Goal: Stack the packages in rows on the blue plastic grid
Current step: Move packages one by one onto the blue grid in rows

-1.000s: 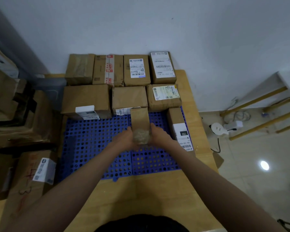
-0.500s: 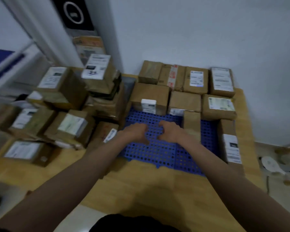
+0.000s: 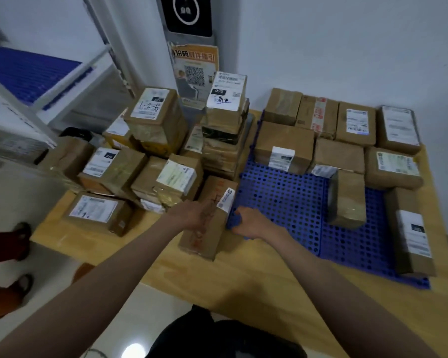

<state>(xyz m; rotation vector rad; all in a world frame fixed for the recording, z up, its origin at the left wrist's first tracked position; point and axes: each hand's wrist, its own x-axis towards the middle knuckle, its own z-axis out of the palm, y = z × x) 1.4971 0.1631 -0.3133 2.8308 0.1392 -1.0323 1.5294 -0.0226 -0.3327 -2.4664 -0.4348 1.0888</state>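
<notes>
The blue plastic grid [image 3: 285,200] lies on the wooden table [image 3: 256,280]. Brown packages fill its far side in two rows [image 3: 285,143]. A small taped package [image 3: 347,200] and a long labelled package [image 3: 409,233] sit further forward on the right. At the grid's left edge a long brown box with red writing [image 3: 204,239] lies on the table. My left hand [image 3: 192,215] rests on its top left side. My right hand [image 3: 251,224] has its fingers curled against the box's right side, at the grid's corner.
A heap of labelled packages [image 3: 140,164] covers the table to the left of the grid. Behind it stand a white shelf frame [image 3: 62,81] and a poster with a QR code [image 3: 194,73]. Someone's feet [image 3: 16,244] are on the floor at the left.
My hands let go of the small taped package, which stays on the grid, and moved left to the long box with red writing. My view swung left.
</notes>
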